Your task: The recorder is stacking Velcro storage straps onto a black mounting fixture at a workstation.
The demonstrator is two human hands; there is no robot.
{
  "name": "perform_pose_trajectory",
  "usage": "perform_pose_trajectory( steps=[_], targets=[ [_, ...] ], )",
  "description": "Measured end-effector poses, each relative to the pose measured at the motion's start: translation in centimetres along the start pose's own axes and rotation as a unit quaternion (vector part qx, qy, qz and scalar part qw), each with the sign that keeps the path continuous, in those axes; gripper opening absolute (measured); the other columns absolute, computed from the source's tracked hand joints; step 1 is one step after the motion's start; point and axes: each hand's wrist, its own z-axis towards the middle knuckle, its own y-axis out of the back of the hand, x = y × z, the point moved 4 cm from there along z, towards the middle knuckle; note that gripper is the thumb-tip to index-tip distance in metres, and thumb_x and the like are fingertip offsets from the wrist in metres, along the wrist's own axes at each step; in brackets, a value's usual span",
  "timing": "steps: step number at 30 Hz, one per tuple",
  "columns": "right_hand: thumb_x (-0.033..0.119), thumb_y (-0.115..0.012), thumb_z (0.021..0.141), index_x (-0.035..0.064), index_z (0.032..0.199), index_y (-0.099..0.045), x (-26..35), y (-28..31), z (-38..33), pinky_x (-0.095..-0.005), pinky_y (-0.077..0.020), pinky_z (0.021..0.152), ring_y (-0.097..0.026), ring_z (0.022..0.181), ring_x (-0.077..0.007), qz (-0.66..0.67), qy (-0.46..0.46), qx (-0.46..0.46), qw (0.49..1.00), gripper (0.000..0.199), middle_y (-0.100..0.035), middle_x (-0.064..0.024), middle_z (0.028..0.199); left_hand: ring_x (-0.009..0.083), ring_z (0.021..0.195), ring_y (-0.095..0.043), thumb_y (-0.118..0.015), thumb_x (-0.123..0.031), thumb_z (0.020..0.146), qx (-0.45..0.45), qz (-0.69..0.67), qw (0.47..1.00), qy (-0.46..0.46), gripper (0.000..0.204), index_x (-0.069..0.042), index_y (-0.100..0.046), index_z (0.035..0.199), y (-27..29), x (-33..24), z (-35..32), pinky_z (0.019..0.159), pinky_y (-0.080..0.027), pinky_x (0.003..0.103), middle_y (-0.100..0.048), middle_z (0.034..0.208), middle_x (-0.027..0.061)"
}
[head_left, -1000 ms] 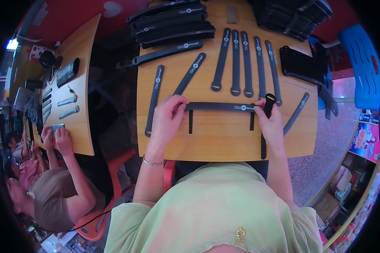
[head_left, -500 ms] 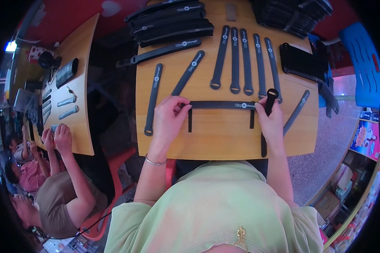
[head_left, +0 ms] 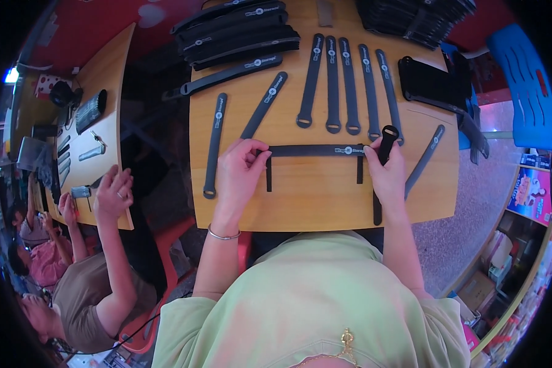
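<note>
A dark grey strap (head_left: pixel 310 150) with a white printed mark lies stretched sideways between my hands, near the table's front. My left hand (head_left: pixel 242 170) pinches its left end between thumb and fingertips. At its right end my right hand (head_left: pixel 389 181) has its thumb on the strap. The same hand holds a black strap (head_left: pixel 378 205) with a looped end (head_left: pixel 390 132), which stands up past the fingers and hangs below the hand. Two short black strips, a left strip (head_left: pixel 268 176) and a right strip (head_left: pixel 360 171), extend from under the stretched strap toward me.
Several grey looped straps (head_left: pixel 332 86) lie spread beyond my hands, with others left and right. Stacks of black straps stand at the far left (head_left: pixel 233 30) and far right (head_left: pixel 417 21). At a neighbouring table (head_left: pixel 119 80), a co-worker's hands (head_left: pixel 113 190) handle a small grey item.
The whole scene has shifted slightly left in the view. My hands keep their hold on the straps. The co-worker's hands have moved apart, the nearer one to the right.
</note>
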Motion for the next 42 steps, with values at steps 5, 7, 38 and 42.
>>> perform_pose_trajectory(
  steps=[5,7,38,42],
  targets=[
    [0.008,-0.066,0.081,0.0044,0.086,-0.054,-0.3,-0.1,0.0,-0.0286,-0.0412,0.061,-0.051,0.064,-0.0131,0.013,0.007,-0.010,1.000,0.013,-0.054,-0.0033,0.069,0.0097,0.056,-0.058,-0.067,0.003,0.078,0.001,0.005,1.000,0.006,0.010,0.004,-0.061,0.086,-0.1,0.0,0.0,0.052,-0.047,0.021,-0.056,0.074,0.0065],
    [0.008,-0.066,0.081,0.0043,0.086,-0.055,-0.3,-0.1,0.0,-0.0287,-0.0414,0.061,-0.051,0.064,-0.0131,0.005,-0.008,-0.005,1.000,0.012,-0.055,-0.0036,0.069,0.0097,0.056,-0.058,-0.067,0.003,0.078,0.002,0.010,1.000,0.003,0.009,0.004,-0.061,0.086,-0.1,0.0,0.1,0.052,-0.047,0.021,-0.056,0.074,0.0065],
    [0.007,-0.064,0.080,0.0023,0.091,-0.053,0.5,-0.6,0.2,-0.0397,-0.0462,0.070,-0.061,0.080,-0.0318,-0.093,0.034,-0.013,0.995,0.016,-0.061,-0.0135,0.084,0.0084,0.055,-0.054,-0.068,0.003,0.077,0.002,0.008,1.000,0.012,0.010,0.004,-0.062,0.085,-0.1,0.0,0.1,0.052,-0.047,0.021,-0.053,0.073,0.0059],
    [0.008,-0.065,0.080,0.0013,0.095,-0.052,0.5,-0.5,0.2,-0.0392,-0.0463,0.072,-0.061,0.082,-0.0305,-0.111,0.064,-0.035,0.991,0.021,-0.060,-0.0131,0.084,0.0110,0.053,-0.051,-0.070,-0.001,0.076,-0.009,0.120,0.990,-0.074,0.015,0.003,-0.061,0.087,0.1,-0.6,0.1,0.050,-0.043,0.025,-0.054,0.073,0.0080]
  ],
)
